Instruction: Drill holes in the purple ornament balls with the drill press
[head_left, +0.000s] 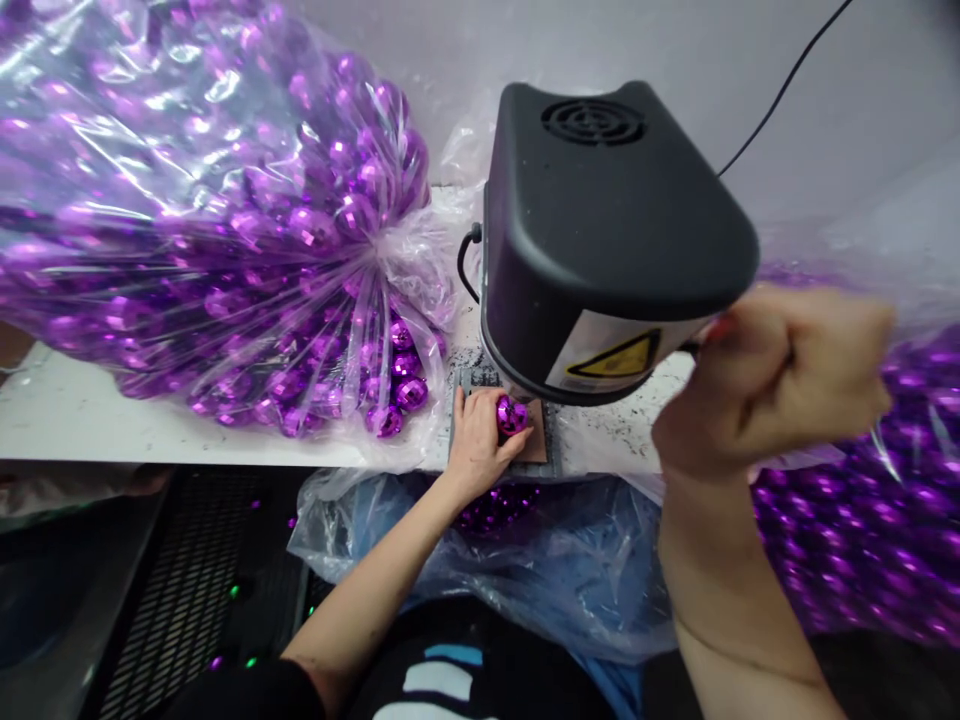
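Below the front of a black machine [615, 200] with a yellow warning label, my left hand [480, 435] grips a shiny purple ball [512, 415] between thumb and fingers. The ball is over a brown pad [536, 440] on the machine's base. On the machine's right side, my right hand [780, 380] is raised and closed in a fist, blurred. Its fingers wrap round something at the machine's edge, mostly hidden, perhaps a handle.
A big clear bag of purple balls [225, 230] fills the left of the white table [75, 415]. More purple balls [847, 520] lie in plastic at the right. Clear plastic [555, 590] with purple balls covers my lap. A black cable [787, 90] hangs behind.
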